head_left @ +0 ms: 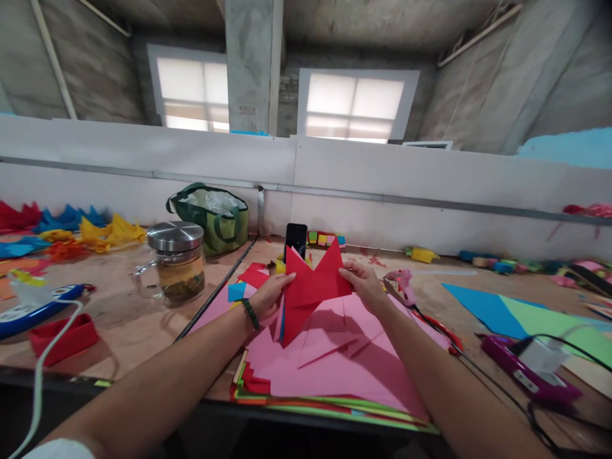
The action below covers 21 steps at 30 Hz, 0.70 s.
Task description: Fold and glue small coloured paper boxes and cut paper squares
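Observation:
Between my hands is a folded red paper [313, 287] with pointed corners, raised above the work surface. My left hand [273, 292] pinches its left edge, where pink and blue paper layers show behind the red. My right hand [364, 284] grips the right edge between thumb and fingers. Below lies a stack of coloured paper sheets [344, 382], pink on top, with green, red and orange edges showing at the front. A pink glue gun [406, 287] rests just beyond my right hand. Behind the red paper a black phone [296, 236] stands upright.
A glass mug of tea [179, 271] with a metal lid and a green bag [215, 217] stand left. Folded paper shapes [112, 233] lie far left, near a red band [64, 338]. At right are a purple power strip [528, 370], cables, and blue and green sheets [497, 312].

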{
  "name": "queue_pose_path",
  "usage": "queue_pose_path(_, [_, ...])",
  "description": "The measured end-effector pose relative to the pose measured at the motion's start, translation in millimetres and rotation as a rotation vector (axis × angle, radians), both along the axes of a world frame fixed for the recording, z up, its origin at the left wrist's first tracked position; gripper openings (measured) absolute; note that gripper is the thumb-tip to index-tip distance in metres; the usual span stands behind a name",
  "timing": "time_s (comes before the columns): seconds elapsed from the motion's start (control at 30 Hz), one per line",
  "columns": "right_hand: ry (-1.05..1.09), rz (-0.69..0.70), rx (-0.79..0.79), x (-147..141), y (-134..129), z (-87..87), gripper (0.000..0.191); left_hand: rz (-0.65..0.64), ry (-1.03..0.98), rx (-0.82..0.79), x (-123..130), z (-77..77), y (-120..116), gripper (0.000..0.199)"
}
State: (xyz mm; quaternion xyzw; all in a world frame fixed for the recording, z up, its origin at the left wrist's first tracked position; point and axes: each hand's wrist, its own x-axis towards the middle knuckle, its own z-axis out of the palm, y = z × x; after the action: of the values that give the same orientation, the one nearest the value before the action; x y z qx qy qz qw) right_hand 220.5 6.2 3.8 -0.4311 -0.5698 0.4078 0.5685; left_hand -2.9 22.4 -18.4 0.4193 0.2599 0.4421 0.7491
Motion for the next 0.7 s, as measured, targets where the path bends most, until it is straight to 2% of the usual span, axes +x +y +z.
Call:
queue_pose_path(0.17, [0.078, 0.009, -0.014, 13, -5, 11.4, 0.037, 0.080, 0.017, -0.003, -5, 1.2, 2, 0.011])
queue_pose_path(0.33, [0.159, -0.008, -0.038, 25, -8, 22.9, 0.035, 0.176, 0.029, 0.013, -7, 1.8, 6, 0.009])
queue_pose_path(0.53, [0.238, -0.102, -0.033, 65, -14, 44.8, 0.027, 0.230, 0.037, 0.029, -8, -1.1, 11, 0.012])
queue_pose_path(0.7, [0.196, -0.069, -0.125, 87, -23, 54.4, 0.029, 0.252, 0.175, 0.034, -15, -2.0, 26, 0.020])
